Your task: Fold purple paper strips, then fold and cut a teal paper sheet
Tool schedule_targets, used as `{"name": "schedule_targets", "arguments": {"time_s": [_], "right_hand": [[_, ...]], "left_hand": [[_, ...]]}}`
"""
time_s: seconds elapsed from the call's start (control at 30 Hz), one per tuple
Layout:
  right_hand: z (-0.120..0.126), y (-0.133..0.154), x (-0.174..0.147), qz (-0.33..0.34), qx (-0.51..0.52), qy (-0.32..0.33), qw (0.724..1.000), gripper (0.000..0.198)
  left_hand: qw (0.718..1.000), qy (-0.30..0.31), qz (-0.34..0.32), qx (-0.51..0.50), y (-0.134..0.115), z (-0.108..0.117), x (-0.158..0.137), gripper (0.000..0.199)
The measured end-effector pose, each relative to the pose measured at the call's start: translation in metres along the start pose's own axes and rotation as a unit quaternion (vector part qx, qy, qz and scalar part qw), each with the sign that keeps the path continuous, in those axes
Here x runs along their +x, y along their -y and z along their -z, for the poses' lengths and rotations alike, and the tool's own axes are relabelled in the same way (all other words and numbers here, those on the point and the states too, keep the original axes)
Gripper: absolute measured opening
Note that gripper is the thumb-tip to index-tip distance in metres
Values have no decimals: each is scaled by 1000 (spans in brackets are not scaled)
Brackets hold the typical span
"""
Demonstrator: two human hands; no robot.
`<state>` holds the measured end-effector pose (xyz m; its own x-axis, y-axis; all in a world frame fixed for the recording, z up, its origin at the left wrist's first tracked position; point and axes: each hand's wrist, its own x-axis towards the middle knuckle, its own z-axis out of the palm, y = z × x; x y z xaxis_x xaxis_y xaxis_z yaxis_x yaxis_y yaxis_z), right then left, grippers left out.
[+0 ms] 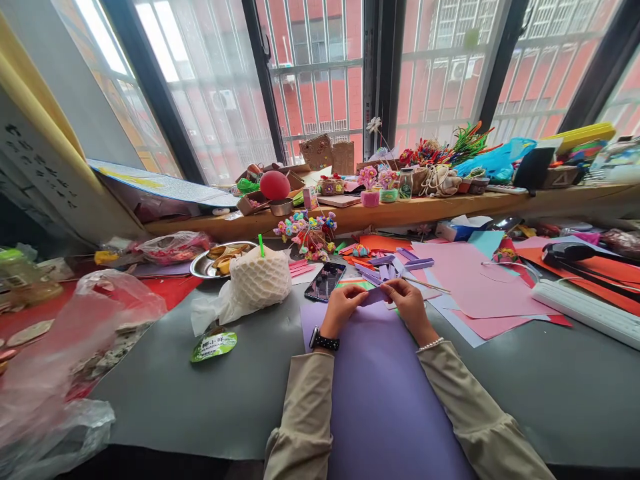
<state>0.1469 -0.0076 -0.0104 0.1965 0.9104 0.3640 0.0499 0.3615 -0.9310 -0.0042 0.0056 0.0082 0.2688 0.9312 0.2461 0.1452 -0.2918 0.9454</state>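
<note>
My left hand (345, 307) and my right hand (407, 305) pinch the two ends of a small piece of purple paper (373, 297), held up between them. Below my hands and forearms lies a large purple sheet (380, 393). Several folded purple paper strips (387, 270) are heaped just beyond my fingers. A thin stick (427, 285) pokes out to the right past my right hand; whether that hand grips it is hidden. A black phone (325, 281) rests to the left of my left hand.
Left of the phone stands a netted white coconut (260, 280) with a green straw, by a metal plate (200, 267). Pink paper sheets (485, 273) and a white power strip (585, 307) lie to the right. Crocheted flowers (307, 233) stand at the back below a crowded windowsill (425, 205).
</note>
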Motion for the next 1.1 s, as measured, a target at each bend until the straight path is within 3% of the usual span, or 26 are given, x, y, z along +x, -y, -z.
{"name": "schedule_targets", "arguments": {"time_s": [0.1,0.2,0.3,0.4,0.53,0.7,0.83,1.1], "right_hand": [[0,1,0,-3,-3,-1,1000,28],[0,1,0,7,-8,-5,1000,27],[1,-1,1,13,3,-21,1000,35],[0,-2,1,4,-14,-2,1000,35],[-1,-1,1,-5,-67,44,997,34],[-4,0,0,-3,-87,95,992,34],[-5,2,-1,10,-90,98,991,29],[-3,3,-2,21,-82,90,992,27]], "left_hand": [[998,-3,-28,51,0,1,1,17],[993,-59,-62,77,3,4,4,13],[989,-143,-32,-1,7,9,7,16],[976,-176,33,-121,8,12,7,24],[967,-143,71,-197,2,10,5,26],[973,-36,99,-204,-3,4,2,30],[978,14,97,-186,-2,3,1,34],[978,33,98,-183,-5,3,-1,37]]}}
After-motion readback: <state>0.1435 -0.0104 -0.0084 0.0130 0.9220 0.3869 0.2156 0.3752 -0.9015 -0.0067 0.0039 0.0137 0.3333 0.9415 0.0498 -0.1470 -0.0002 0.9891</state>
